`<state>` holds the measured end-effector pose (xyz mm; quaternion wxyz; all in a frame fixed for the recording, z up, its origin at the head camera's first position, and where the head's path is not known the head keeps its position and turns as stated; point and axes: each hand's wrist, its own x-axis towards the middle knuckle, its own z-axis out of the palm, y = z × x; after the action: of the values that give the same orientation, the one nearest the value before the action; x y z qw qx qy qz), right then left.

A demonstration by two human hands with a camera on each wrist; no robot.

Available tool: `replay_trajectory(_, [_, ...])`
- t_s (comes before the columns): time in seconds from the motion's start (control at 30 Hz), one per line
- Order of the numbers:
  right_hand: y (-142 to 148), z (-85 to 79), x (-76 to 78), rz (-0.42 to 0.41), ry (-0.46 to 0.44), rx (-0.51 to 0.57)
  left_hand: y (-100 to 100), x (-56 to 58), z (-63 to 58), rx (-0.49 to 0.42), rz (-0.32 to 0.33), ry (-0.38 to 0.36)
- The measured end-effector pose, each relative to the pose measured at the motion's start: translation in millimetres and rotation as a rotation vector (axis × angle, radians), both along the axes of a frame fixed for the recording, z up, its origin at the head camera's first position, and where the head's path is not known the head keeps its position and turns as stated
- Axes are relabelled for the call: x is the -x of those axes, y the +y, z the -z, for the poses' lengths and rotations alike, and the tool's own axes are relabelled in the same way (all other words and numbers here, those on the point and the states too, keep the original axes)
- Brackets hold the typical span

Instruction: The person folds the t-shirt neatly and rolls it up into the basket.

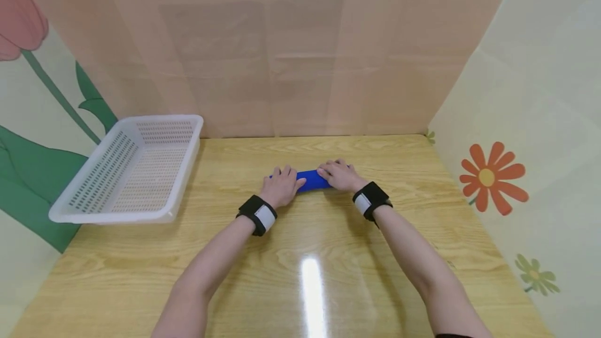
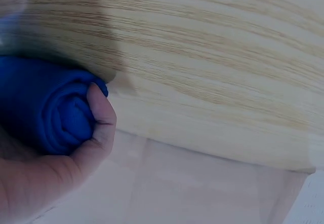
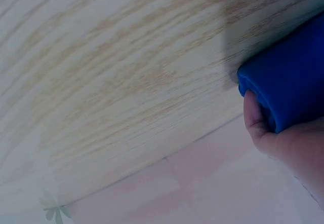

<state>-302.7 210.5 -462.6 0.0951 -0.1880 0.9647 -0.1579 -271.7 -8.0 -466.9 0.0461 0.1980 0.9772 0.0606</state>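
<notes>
A blue cloth [image 1: 313,180], rolled into a tight cylinder, lies crosswise on the wooden table between my two hands. My left hand [image 1: 279,188] grips its left end from above. In the left wrist view, a finger of that hand bends over the spiral end of the cloth [image 2: 71,125], where the wound layers show. At the other end my right hand [image 1: 344,176] holds the roll. The right wrist view shows a fingertip curled against the open end of the cloth [image 3: 296,77]. Most of the roll's underside is hidden.
A white perforated plastic basket [image 1: 188,168] stands at the left of the table [image 1: 263,286], with nothing seen inside it. A pinkish-brown covering [image 1: 300,67] rises along the back edge. Flower-patterned walls [image 1: 554,145] flank both sides.
</notes>
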Motion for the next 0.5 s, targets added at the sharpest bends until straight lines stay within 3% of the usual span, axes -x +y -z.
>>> replay_trajectory(0.23, [-9,-1.1,4.7,0.061,-0.003,-0.097,1,2.1,2.3,0.018,0.001,0.049])
replay_trajectory(0.5, [-14,-0.7,4.6,0.098,-0.015,-0.100,2,1.0,4.9,0.026,-0.014,0.101])
